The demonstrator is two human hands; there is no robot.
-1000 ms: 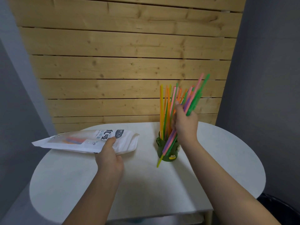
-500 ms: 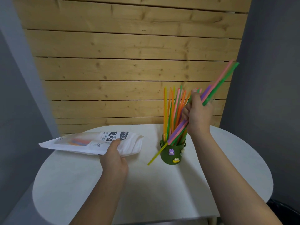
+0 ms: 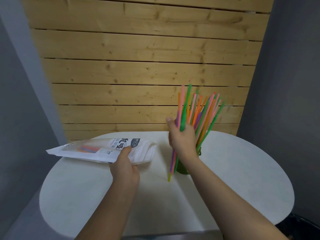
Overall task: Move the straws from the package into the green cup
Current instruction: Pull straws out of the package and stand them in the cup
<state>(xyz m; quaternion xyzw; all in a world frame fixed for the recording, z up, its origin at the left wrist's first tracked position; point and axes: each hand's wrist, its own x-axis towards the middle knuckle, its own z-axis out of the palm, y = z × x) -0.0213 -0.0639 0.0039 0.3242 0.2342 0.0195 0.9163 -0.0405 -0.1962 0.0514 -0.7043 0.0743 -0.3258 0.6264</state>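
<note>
My right hand [image 3: 181, 137] is shut on a bundle of coloured straws [image 3: 183, 111], held nearly upright just left of the green cup [image 3: 181, 169]. The bundle's lower ends hang in front of the cup's left side, one yellow tip reaching the table. Several straws [image 3: 206, 115] stand in the cup and fan out to the right. The cup is mostly hidden behind my right wrist. My left hand [image 3: 123, 166] grips the open end of the white straw package [image 3: 97, 150], which lies flat on the table with a few straws showing through its window.
The round white table [image 3: 233, 179] stands against a wooden slat wall [image 3: 138, 66]. Grey walls close in on both sides. A dark object [image 3: 297, 224] sits on the floor at the lower right.
My right hand has swung the straw bundle from a rightward lean to nearly upright and moved it down and left, in front of the cup. The left hand stays on the package.
</note>
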